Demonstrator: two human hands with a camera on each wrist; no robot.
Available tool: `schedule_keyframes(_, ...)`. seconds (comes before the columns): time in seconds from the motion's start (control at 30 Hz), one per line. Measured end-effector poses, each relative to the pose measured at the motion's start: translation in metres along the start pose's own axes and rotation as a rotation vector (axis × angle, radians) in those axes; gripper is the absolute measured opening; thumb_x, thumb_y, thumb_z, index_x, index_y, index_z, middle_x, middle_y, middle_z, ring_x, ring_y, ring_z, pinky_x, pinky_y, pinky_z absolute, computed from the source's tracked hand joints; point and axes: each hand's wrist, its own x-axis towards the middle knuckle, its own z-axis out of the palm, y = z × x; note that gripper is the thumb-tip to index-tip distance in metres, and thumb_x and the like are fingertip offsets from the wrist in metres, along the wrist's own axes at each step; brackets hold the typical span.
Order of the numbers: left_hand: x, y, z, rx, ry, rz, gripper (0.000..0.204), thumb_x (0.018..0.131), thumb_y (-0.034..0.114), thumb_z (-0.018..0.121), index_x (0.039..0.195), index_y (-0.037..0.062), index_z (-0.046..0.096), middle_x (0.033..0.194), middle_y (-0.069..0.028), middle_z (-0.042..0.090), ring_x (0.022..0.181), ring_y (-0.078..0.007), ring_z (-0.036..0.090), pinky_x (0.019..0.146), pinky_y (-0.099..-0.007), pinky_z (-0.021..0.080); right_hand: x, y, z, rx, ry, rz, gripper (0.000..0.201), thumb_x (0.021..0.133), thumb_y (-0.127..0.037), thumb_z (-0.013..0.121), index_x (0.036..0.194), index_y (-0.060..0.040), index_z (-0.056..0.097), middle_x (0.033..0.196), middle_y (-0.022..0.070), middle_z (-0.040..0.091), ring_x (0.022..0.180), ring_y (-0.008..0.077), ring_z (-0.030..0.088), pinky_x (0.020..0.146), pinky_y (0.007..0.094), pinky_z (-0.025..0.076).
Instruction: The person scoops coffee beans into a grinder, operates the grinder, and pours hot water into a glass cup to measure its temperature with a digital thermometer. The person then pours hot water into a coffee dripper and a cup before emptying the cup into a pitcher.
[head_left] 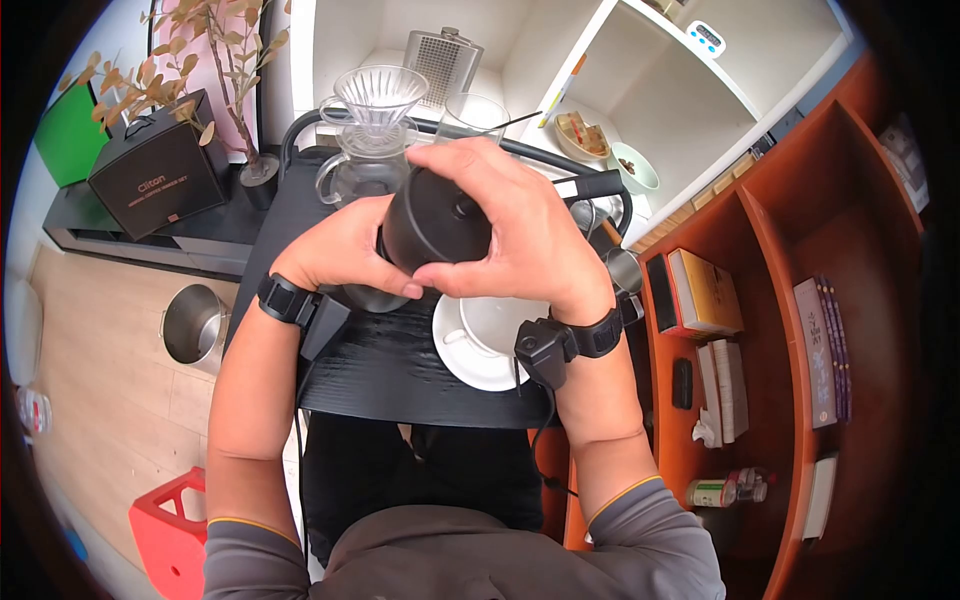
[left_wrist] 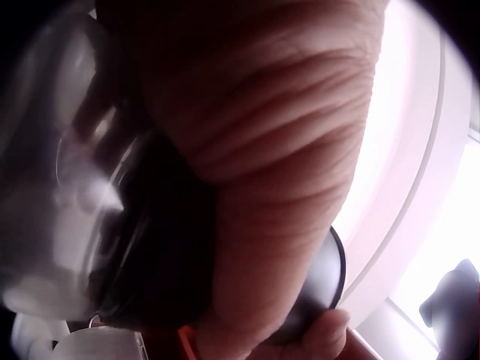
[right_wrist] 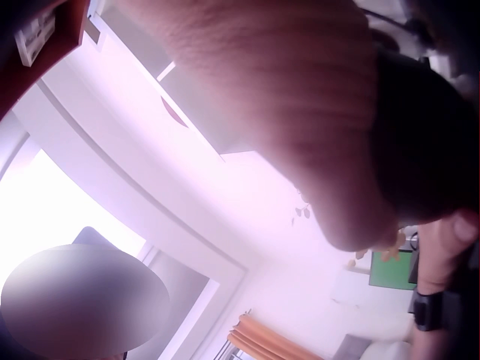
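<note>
Both hands hold a black coffee grinder (head_left: 430, 220) above the black table, its round black end tilted toward the head camera. My left hand (head_left: 340, 245) grips its lower side, thumb pointing toward the right hand. The right hand (head_left: 540, 225) curls round the upper part, thumb and fingers spread across it. In the left wrist view, a clear jar (left_wrist: 52, 202) shows beside the dark body. A white cup (head_left: 495, 322) on a saucer (head_left: 455, 360) stands below the right hand. Beyond the hands are a clear ribbed dripper (head_left: 380, 95) and a glass server (head_left: 365, 175).
Behind the dripper stand a drinking glass (head_left: 470, 115) and a metal flask (head_left: 443, 65). A green bowl (head_left: 635, 168) is at the back right. An orange-brown bookshelf (head_left: 765, 250) borders the right side. A metal bucket (head_left: 193, 325) and red stool (head_left: 170, 530) are on the left floor.
</note>
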Motion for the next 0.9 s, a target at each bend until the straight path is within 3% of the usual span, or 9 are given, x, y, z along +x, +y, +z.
schedule_keyframes(0.07,-0.002,-0.006,-0.004,-0.174,-0.091,-0.161,0.079,0.060,0.018,0.094,0.129,0.0029,0.057,0.121,-0.0049,0.065,0.111,-0.0149,0.060,0.100,-0.0327,0.048,0.001,0.000,0.002,0.019,0.011,-0.101,0.078,0.061,-0.035,0.085,0.129,-0.0092,0.059,0.109,0.0139,0.064,0.094,0.0367,0.066,0.079,0.0421,0.055)
schedule_keyframes(0.17,-0.002,-0.006,-0.005,-0.136,-0.070,-0.140,0.079,0.061,0.017,0.093,0.130,0.0030,0.056,0.122,-0.0046,0.064,0.111,-0.0148,0.060,0.100,-0.0326,0.048,0.001,-0.002,0.002,0.002,0.005,-0.108,0.078,0.061,-0.036,0.085,0.129,-0.0083,0.059,0.109,0.0135,0.064,0.094,0.0370,0.066,0.079,0.0427,0.055)
schedule_keyframes(0.3,-0.001,0.004,0.003,-0.108,-0.004,-0.156,0.062,0.067,0.013,0.088,0.122,0.0027,0.062,0.112,-0.0051,0.069,0.104,-0.0147,0.063,0.094,-0.0314,0.049,-0.003,-0.004,0.003,-0.074,0.021,0.149,0.079,0.063,-0.040,0.083,0.130,-0.0063,0.058,0.109,0.0149,0.065,0.094,0.0376,0.066,0.080,0.0435,0.055)
schedule_keyframes(0.4,0.002,0.012,0.010,0.059,0.115,-0.108,0.069,0.061,0.015,0.091,0.122,0.0020,0.062,0.110,-0.0037,0.069,0.102,-0.0137,0.062,0.094,-0.0306,0.049,-0.004,-0.005,0.002,-0.141,0.015,0.295,0.076,0.065,-0.040,0.081,0.129,-0.0063,0.058,0.109,0.0166,0.065,0.094,0.0381,0.067,0.079,0.0434,0.055)
schedule_keyframes(0.5,0.002,0.011,0.004,0.003,0.045,-0.071,0.075,0.060,0.017,0.093,0.125,0.0025,0.059,0.114,-0.0046,0.067,0.105,-0.0143,0.062,0.095,-0.0313,0.049,-0.003,-0.003,-0.001,-0.068,-0.007,0.178,0.075,0.064,-0.038,0.081,0.129,-0.0074,0.059,0.109,0.0155,0.065,0.095,0.0377,0.066,0.081,0.0430,0.055)
schedule_keyframes(0.57,0.000,0.006,0.003,-0.082,-0.013,-0.104,0.077,0.060,0.018,0.093,0.127,0.0028,0.058,0.116,-0.0049,0.066,0.106,-0.0146,0.061,0.096,-0.0318,0.049,0.000,0.002,-0.001,0.010,-0.015,-0.107,0.075,0.062,-0.036,0.082,0.128,-0.0084,0.059,0.109,0.0143,0.064,0.097,0.0368,0.065,0.082,0.0424,0.054)
schedule_keyframes(0.7,0.000,0.003,0.000,-0.133,-0.065,-0.166,0.080,0.061,0.018,0.092,0.131,0.0030,0.055,0.121,-0.0051,0.065,0.110,-0.0149,0.060,0.098,-0.0327,0.049,0.000,-0.001,0.002,0.025,-0.004,-0.119,0.077,0.061,-0.034,0.083,0.129,-0.0082,0.059,0.109,0.0134,0.064,0.098,0.0361,0.065,0.083,0.0419,0.054)
schedule_keyframes(0.87,0.000,0.003,0.007,-0.114,0.012,-0.144,0.059,0.068,0.009,0.087,0.121,0.0026,0.062,0.110,-0.0053,0.070,0.102,-0.0136,0.063,0.092,-0.0316,0.051,-0.003,-0.008,0.002,-0.115,0.004,0.279,0.076,0.062,-0.035,0.083,0.128,-0.0073,0.059,0.109,0.0140,0.065,0.098,0.0356,0.065,0.083,0.0428,0.054)
schedule_keyframes(0.9,0.001,0.007,0.008,-0.035,0.040,-0.137,0.060,0.068,0.010,0.087,0.122,0.0025,0.062,0.111,-0.0051,0.070,0.103,-0.0135,0.063,0.092,-0.0314,0.050,-0.003,-0.009,0.001,-0.115,0.005,0.279,0.076,0.062,-0.035,0.083,0.128,-0.0073,0.059,0.109,0.0140,0.065,0.098,0.0356,0.065,0.083,0.0428,0.054)
